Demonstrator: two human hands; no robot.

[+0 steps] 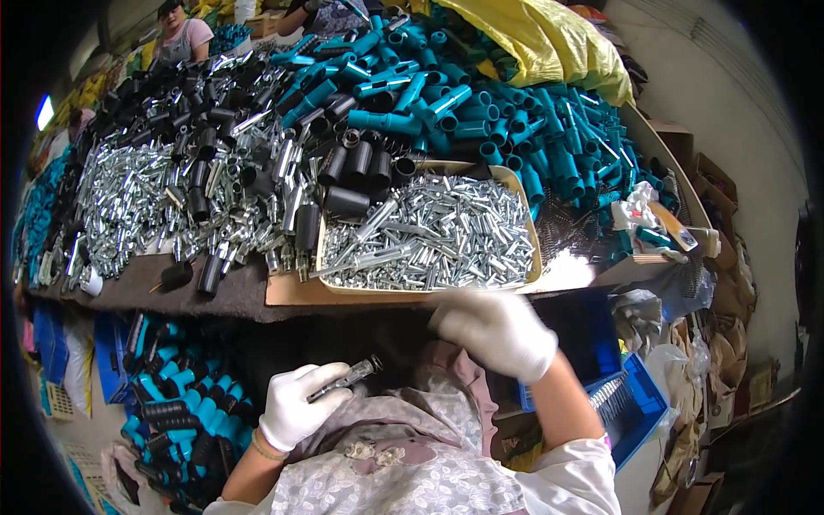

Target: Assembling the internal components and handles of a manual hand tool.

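My left hand (302, 405), in a white glove, is closed around a slim silvery metal part (345, 378). That part is tilted up to the right and has a dark, spring-like end. My right hand (498, 330), gloved in white too, is smeared by motion just below the front edge of a cream tray (321, 249); its fingers cannot be made out. Heaped in the tray are many small silvery metal pins (463, 227). Behind the tray lies a big pile of teal plastic tubes (386, 122), with black sleeves (356, 163) beside it.
Loose metal parts (120, 197) cover the table's left side. Blue crates (639, 399) stand low at my right. Teal and black handles (193, 403) are piled low at my left. A yellow sack (549, 43) lies at the back. Another person (183, 36) is at far left.
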